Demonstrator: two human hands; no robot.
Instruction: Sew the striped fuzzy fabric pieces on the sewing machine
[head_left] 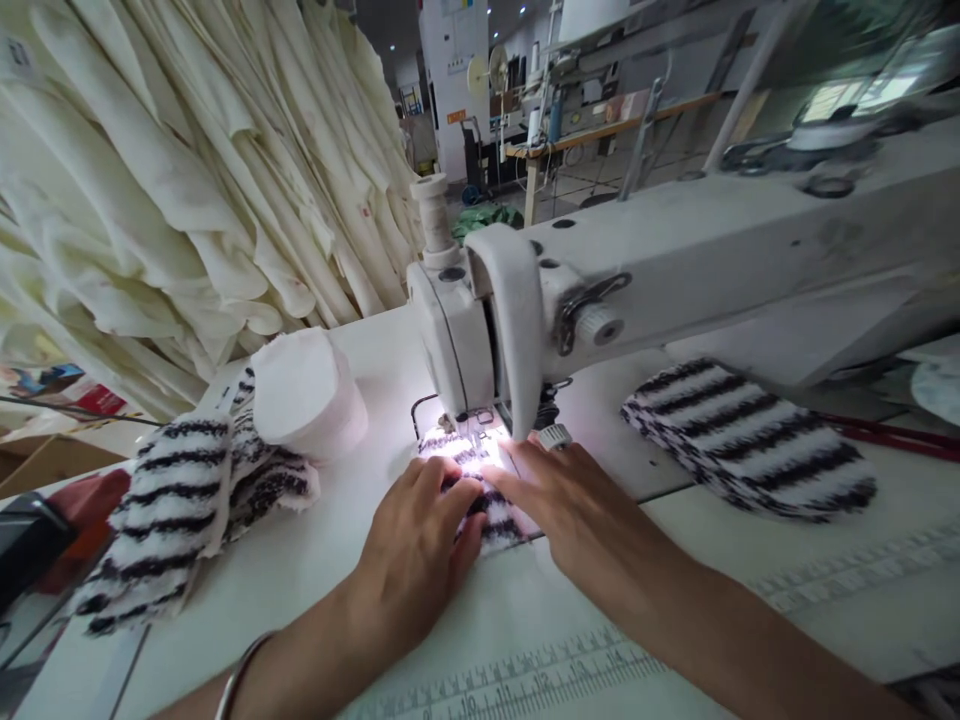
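Observation:
A small black-and-white striped fluffy fabric piece point(499, 520) lies under the lit needle area of a white sewing machine point(457, 335). My left hand point(416, 535) grips its near left part, fingers bent over the top and thumb toward the middle. My right hand point(581, 500) holds the piece from the right, thumb and forefinger close to the presser foot point(480, 440). Its other fingers are partly hidden behind the machine head. The fabric's far end shows in the bright light around the foot.
A stack of striped pieces point(750, 440) lies right, beneath the machine arm. Left are loose striped pieces point(169, 510) and a stack of white pads point(300, 390). Cream cloth point(202, 170) hangs behind the table. A printed ruler point(525, 680) runs along the front.

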